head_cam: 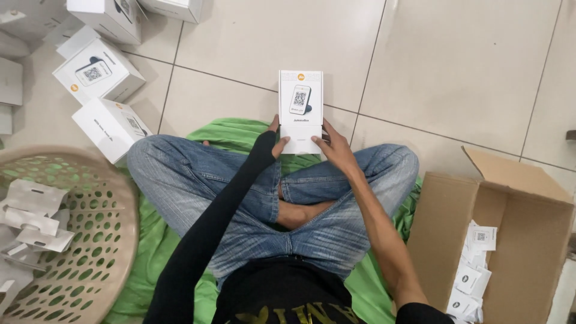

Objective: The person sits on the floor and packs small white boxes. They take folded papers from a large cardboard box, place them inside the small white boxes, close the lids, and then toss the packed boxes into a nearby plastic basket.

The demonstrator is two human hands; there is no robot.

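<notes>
Two hands clamp one white product box (300, 111) by its near end above crossed knees, left hand (275, 139) and right hand (333, 148) level at opposite bottom corners, its long axis pointing away over the tiled floor (456, 72).

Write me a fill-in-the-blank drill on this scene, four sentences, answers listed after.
1. Both hands, left hand and right hand, hold one flat white ____ box.
2. The person sits cross-legged on a ____ cloth.
3. The round beige perforated plastic basket lies on the person's ____ side.
4. The open brown cardboard carton holds small white ____.

Missing words: cardboard; green; left; cards
</notes>
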